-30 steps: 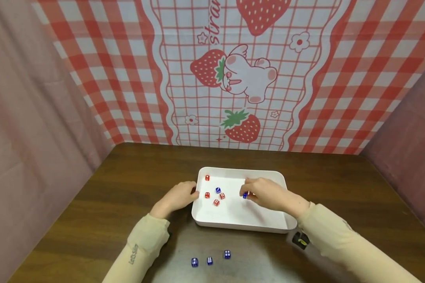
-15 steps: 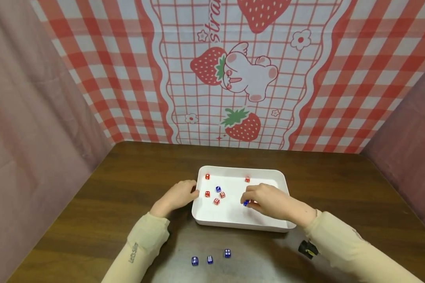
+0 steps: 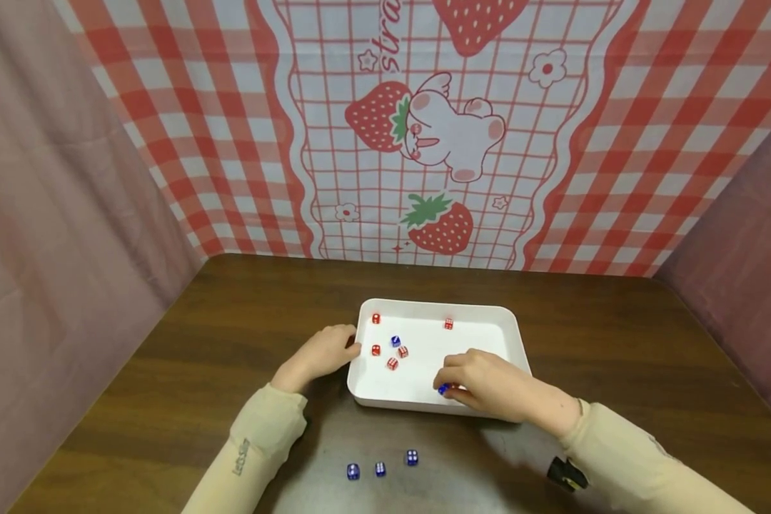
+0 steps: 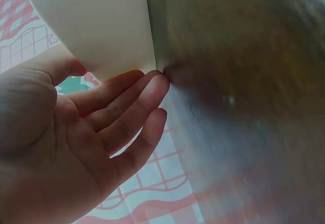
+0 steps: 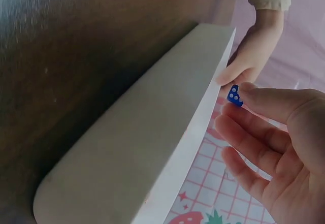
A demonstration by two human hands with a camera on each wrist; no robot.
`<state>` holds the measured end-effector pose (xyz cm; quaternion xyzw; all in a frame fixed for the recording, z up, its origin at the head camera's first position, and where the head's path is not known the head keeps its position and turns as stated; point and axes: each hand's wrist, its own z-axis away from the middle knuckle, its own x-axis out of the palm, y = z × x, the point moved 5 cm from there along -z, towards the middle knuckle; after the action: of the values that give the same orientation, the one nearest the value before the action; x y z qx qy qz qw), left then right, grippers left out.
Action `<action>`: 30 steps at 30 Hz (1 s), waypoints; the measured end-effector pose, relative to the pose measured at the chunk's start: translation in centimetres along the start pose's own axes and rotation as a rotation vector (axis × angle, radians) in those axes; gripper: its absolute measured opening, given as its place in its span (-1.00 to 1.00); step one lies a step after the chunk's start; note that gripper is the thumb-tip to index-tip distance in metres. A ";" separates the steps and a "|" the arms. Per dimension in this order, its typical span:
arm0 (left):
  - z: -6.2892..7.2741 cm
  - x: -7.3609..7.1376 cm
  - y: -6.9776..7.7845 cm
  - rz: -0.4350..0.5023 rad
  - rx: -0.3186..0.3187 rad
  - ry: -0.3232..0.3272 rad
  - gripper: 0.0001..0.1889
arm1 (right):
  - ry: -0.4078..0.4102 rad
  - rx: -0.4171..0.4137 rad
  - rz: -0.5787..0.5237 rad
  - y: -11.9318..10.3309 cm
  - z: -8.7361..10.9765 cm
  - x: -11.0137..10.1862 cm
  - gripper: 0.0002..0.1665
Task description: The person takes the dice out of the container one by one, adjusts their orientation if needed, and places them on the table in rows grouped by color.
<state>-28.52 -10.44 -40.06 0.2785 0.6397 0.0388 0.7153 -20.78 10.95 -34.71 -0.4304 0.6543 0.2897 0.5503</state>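
Note:
A shallow white tray (image 3: 398,404) stands on the wooden table. My left hand (image 3: 318,355) holds its left end, thumb at the rim and bent fingers against the outer wall (image 4: 101,21). Over the tray's near right part, my right hand (image 3: 488,382) pinches a blue die (image 5: 234,96) between thumb and fingertips, its white dots showing in the right wrist view. Inside the tray lie another blue die (image 3: 395,341) and several red dice, including one red die (image 3: 448,324) by the back wall and one red die (image 3: 375,319) in the back left corner.
On the table in front of the tray sit three blue dice: a left one (image 3: 353,471), a middle one (image 3: 380,469) and a right one (image 3: 412,457). A checked strawberry cloth (image 3: 437,143) hangs behind the table. Pink curtains (image 3: 71,214) flank both sides.
My right hand has moved toward the tray's near side with the blue die, uncovering the red die by the back wall. My left hand stays at the tray's left end.

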 end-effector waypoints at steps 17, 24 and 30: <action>0.0 0.0 0.0 -0.003 0.004 -0.006 -0.85 | 0.020 -0.047 -0.034 -3.0 0.8 0.9 -0.91; 0.0 0.0 0.0 -0.002 -0.002 -0.014 -0.85 | -0.057 -0.027 -0.064 -3.7 1.4 2.3 -0.93; 0.0 0.0 -0.1 -0.002 -0.010 -0.014 -0.85 | -0.059 -0.015 -0.066 -3.8 1.6 2.8 -0.92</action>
<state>-28.55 -10.50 -40.06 0.2745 0.6347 0.0394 0.7213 -16.72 9.86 -37.39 -0.4470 0.6210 0.2887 0.5755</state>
